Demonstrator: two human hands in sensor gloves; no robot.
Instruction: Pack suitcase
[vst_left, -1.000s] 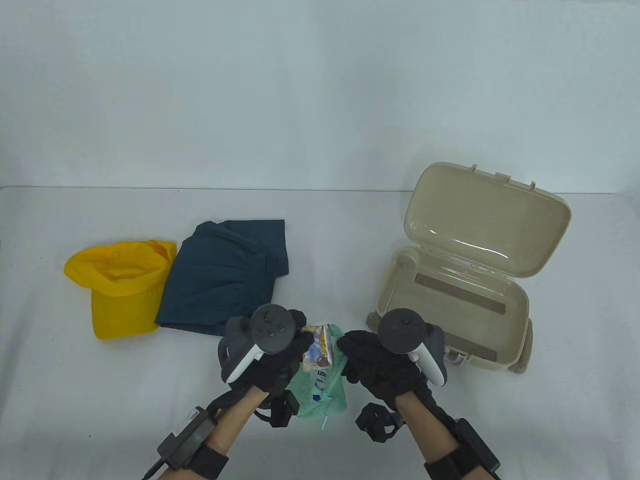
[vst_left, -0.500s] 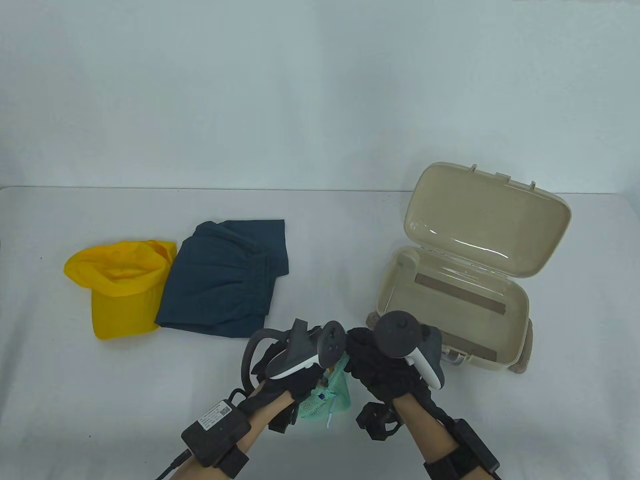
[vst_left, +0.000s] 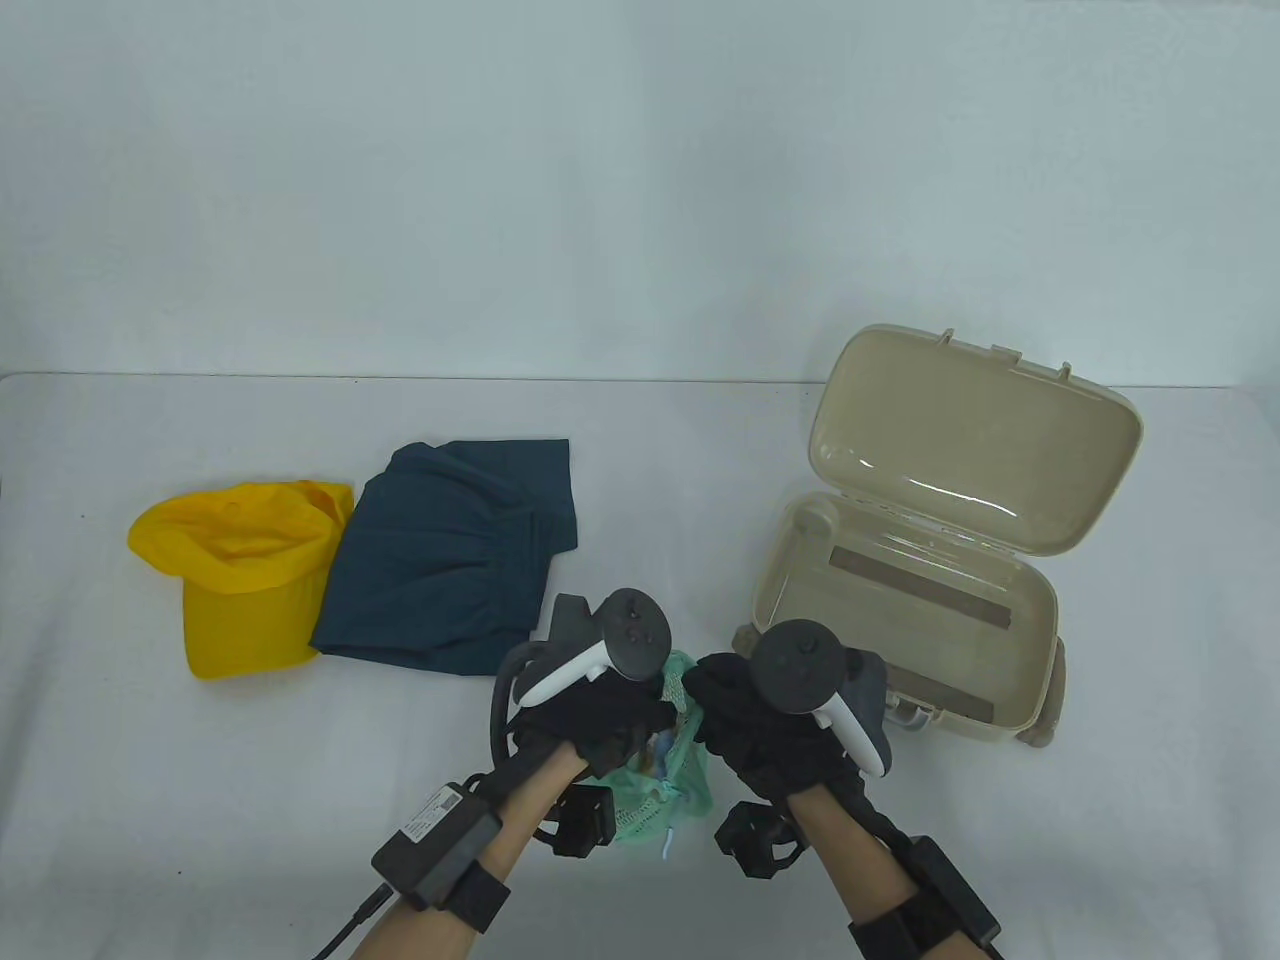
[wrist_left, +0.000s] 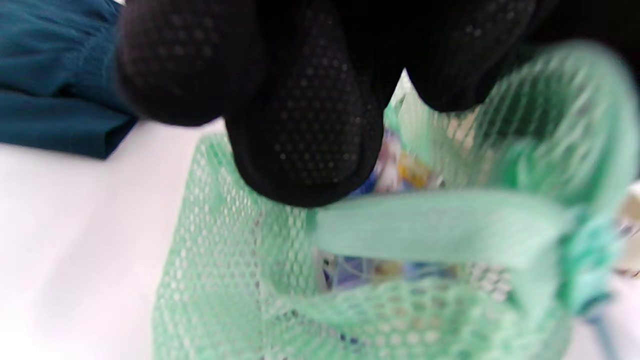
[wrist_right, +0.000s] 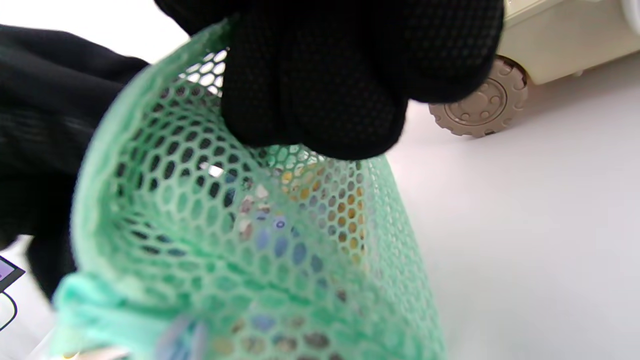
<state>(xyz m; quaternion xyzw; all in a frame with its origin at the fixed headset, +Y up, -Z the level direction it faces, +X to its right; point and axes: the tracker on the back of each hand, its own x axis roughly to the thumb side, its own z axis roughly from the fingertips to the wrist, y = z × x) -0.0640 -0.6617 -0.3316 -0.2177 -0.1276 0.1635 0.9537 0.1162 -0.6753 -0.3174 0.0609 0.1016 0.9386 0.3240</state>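
A green mesh bag (vst_left: 660, 790) with colourful packets inside sits between my hands near the table's front edge. My left hand (vst_left: 610, 725) pinches the bag's rim on its left side; the left wrist view shows the gloved fingers (wrist_left: 300, 125) on the green band (wrist_left: 435, 227). My right hand (vst_left: 735, 715) pinches the rim on the right; the right wrist view shows the fingers (wrist_right: 320, 85) on the mesh (wrist_right: 260, 240). The beige suitcase (vst_left: 1030, 610) lies open to the right, its lid raised and its tray empty.
Folded dark teal shorts (vst_left: 450, 560) lie left of centre, with a yellow cap (vst_left: 240, 580) beside them further left. A suitcase wheel (wrist_right: 482, 107) shows close behind the bag in the right wrist view. White tabletop (vst_left: 200, 780) surrounds the items.
My left hand turned and shifted right over the bag's mouth, covering the packets that stuck out a second ago. The bag bunched lower. My right hand has barely moved.
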